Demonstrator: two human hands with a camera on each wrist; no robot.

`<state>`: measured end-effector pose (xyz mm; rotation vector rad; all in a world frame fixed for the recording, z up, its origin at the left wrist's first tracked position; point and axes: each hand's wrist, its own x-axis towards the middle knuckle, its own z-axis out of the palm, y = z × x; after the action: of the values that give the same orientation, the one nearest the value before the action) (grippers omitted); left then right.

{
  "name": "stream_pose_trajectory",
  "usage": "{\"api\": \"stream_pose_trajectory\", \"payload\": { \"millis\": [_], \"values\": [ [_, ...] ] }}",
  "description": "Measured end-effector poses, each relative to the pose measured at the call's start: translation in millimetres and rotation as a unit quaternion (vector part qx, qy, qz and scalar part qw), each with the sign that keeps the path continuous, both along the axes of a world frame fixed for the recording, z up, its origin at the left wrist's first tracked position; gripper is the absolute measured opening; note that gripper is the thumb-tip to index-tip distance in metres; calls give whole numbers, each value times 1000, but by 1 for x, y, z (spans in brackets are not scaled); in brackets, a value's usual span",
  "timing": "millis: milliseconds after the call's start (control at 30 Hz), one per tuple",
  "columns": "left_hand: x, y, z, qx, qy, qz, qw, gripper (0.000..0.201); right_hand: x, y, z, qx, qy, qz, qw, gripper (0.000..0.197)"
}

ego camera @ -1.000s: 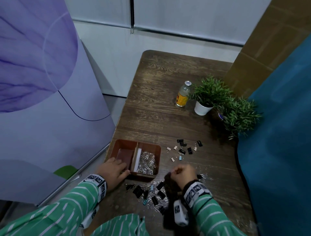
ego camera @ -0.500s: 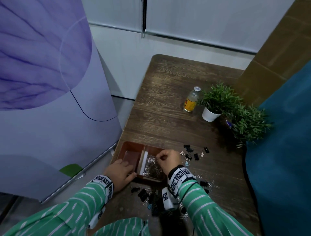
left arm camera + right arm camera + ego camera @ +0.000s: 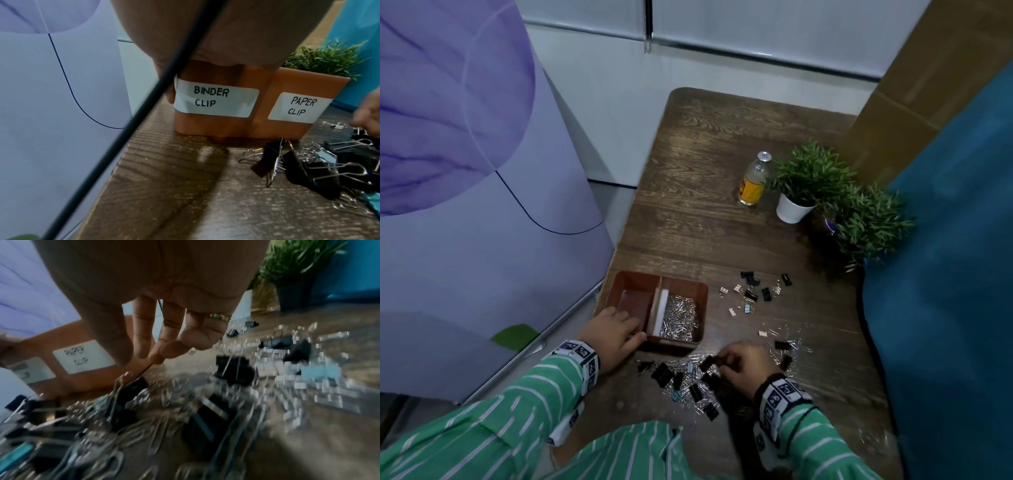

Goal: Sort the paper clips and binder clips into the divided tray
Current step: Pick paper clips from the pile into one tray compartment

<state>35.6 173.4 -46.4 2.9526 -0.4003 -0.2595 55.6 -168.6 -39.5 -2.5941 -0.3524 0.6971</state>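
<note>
Fingertips of the right hand are bunching over a black binder clip in the pile on the desk; blur is hiding any grip. Meanwhile the left hand is gripping the divided tray at its near corner, with paper clips lying in its right compartment.

Paper clips in brown tray
</note>
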Motion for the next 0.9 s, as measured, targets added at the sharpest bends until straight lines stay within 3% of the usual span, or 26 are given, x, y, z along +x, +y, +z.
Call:
{"api": "stream_pose_trajectory", "payload": {
  "millis": [133,300,400,467,567,667,767,900],
  "values": [
    [0,-2,4,0,5,3,1000,57,-12,13,-7,-30,18,4,999,47],
    [1,-3,9,16,21,0,1000,57,-10,22,-14,-5,46,-54,997,20],
    [0,-4,9,14,21,7,1000,55,-5,18,-17,26,47,-82,995,26],
    [0,-4,9,15,24,7,1000,57,-3,17,-14,34,45,-59,997,28],
    [1,-3,10,17,30,10,999,57,1,20,-7,-7,33,47,998,44],
    [0,-4,9,16,25,11,1000,55,4,23,-9,-22,29,97,995,37],
    [0,-4,10,12,16,12,1000,54,7,25,-15,9,29,59,998,19],
    [0,-4,10,15,21,13,1000,51,15,20,-19,83,59,-32,994,20]
  ]
}}
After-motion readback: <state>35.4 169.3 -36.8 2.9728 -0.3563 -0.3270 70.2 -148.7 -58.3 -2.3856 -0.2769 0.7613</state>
